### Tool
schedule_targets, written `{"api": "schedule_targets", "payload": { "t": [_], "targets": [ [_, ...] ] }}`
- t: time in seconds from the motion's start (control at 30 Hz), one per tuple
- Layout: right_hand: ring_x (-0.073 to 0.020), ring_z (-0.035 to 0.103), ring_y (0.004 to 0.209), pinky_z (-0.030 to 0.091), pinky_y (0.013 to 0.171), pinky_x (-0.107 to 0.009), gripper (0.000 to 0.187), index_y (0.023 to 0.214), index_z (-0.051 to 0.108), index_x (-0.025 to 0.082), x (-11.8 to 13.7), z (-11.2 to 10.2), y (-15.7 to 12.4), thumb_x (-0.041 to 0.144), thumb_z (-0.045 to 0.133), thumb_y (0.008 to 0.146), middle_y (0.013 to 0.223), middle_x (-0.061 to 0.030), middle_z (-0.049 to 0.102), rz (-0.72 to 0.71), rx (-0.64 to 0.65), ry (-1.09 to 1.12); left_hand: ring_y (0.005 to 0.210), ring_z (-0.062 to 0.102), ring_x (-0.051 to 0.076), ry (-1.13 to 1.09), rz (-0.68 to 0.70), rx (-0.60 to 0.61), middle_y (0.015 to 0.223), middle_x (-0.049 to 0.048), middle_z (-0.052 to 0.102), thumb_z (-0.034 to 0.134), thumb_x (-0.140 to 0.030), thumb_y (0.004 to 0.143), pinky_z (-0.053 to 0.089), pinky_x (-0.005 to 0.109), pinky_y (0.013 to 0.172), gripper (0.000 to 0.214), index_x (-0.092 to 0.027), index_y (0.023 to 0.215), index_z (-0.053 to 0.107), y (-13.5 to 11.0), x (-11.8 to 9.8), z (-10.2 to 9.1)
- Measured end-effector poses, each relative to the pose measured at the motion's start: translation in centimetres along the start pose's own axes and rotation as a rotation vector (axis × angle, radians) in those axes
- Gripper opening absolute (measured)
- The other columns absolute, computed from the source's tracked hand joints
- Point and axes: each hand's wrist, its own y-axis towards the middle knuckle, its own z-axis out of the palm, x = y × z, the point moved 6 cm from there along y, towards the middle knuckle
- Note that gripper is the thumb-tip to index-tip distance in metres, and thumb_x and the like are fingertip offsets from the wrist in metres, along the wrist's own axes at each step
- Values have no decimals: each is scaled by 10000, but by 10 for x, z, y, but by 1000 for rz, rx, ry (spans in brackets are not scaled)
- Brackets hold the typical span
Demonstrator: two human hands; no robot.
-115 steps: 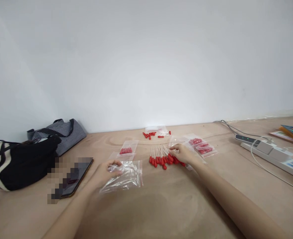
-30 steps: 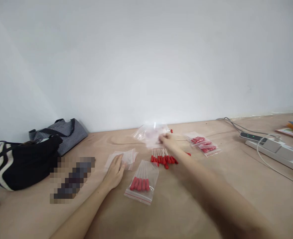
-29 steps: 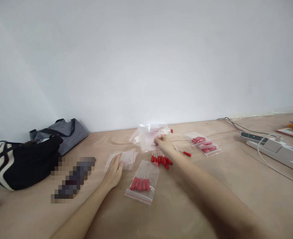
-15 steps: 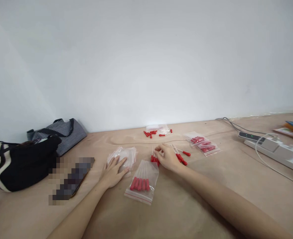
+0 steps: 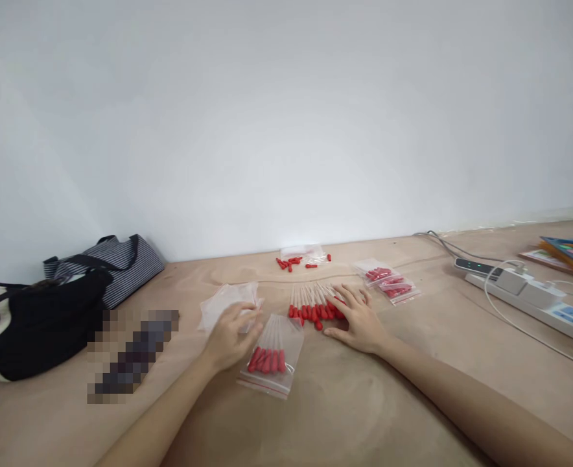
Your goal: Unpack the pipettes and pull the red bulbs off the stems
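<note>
Several droppers with red bulbs and clear stems [image 5: 310, 311] lie side by side in a row on the table, bulbs toward me. My right hand [image 5: 360, 323] rests at the right end of this row, fingers apart, partly covering the last droppers. My left hand [image 5: 233, 334] is beside a stack of clear zip bags [image 5: 225, 301], its fingers apart and nothing held. Just right of it lies a zip bag of red-bulbed droppers [image 5: 271, 357], its red-lined seal edge toward me.
Filled zip bags [image 5: 388, 282] lie to the right. Loose red bulbs [image 5: 289, 263] sit near the wall by a plastic bag [image 5: 306, 251]. A power strip [image 5: 539, 301] with cables is at far right. Left are a blurred-out dark object [image 5: 135, 357], a black bag [image 5: 58, 324] and a striped bag [image 5: 131, 269].
My right hand has moved right and opened out, and the droppers now form one row. My left hand has come off the bag stack and shifted slightly right.
</note>
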Motion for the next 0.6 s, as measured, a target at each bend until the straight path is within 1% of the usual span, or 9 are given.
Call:
{"api": "schedule_targets", "payload": {
  "t": [0.03,0.07,0.1,0.13,0.2,0.27,0.4,0.5,0.6],
  "targets": [
    [-302,308,1200,188,935,-530,663,1253,398,257,0,4,3,614,456,698,1299,-124,391,2,16,-10,1136,422,226,-85,105,134,1206,64,510,454,-388,771,310,371,968,366,-247,1084,582,-5,-16,6],
    [-303,297,1208,175,939,-540,684,1265,381,261,2,7,5,633,444,694,1306,-122,385,-1,32,-15,1188,370,241,-149,175,262,1290,50,436,505,-413,744,292,387,985,420,-268,1137,542,-11,-30,11],
    [-306,290,1212,163,942,-548,700,1273,369,268,3,10,8,649,436,688,1310,-119,381,-8,48,-16,1221,326,261,-186,213,357,1336,41,380,542,-438,718,266,416,999,488,-287,1180,498,-17,-40,16],
    [-309,289,1213,152,944,-556,712,1276,361,277,5,13,10,662,432,682,1311,-116,381,-18,61,-15,1241,289,278,-203,225,438,1362,34,337,559,-461,704,238,450,1007,543,-305,1214,455,-22,-47,20],
    [-311,303,1204,136,945,-567,687,1265,376,295,10,17,16,664,426,687,1300,-107,399,-41,80,-7,1258,249,297,-200,195,510,1378,31,303,550,-499,706,195,501,1009,589,-327,1248,394,-28,-52,26],
    [-304,332,1186,134,942,-572,599,1227,428,305,12,19,20,634,406,726,1270,-97,436,-52,93,1,1261,241,293,-190,133,484,1378,35,300,513,-508,734,187,512,1009,574,-328,1261,372,-31,-49,30],
    [-273,404,1128,130,939,-571,487,1149,504,307,11,21,26,590,373,774,1174,-78,521,-44,104,19,1231,299,294,-142,-15,318,1341,70,369,496,-500,749,242,499,993,528,-295,1232,434,-38,-41,32],
    [-257,434,1078,112,944,-555,486,1121,521,294,12,15,25,595,400,760,1107,-77,556,-51,51,41,1184,357,310,-87,-98,228,1294,92,428,503,-508,735,280,517,958,520,-276,1200,481,-46,-43,35],
    [-235,470,998,152,931,-502,409,1072,551,267,19,5,16,525,441,775,1033,-76,581,-82,-22,84,1194,329,325,-96,-142,165,1304,101,409,508,-503,728,287,525,948,583,-258,1250,422,-53,-50,37]
  ]
}}
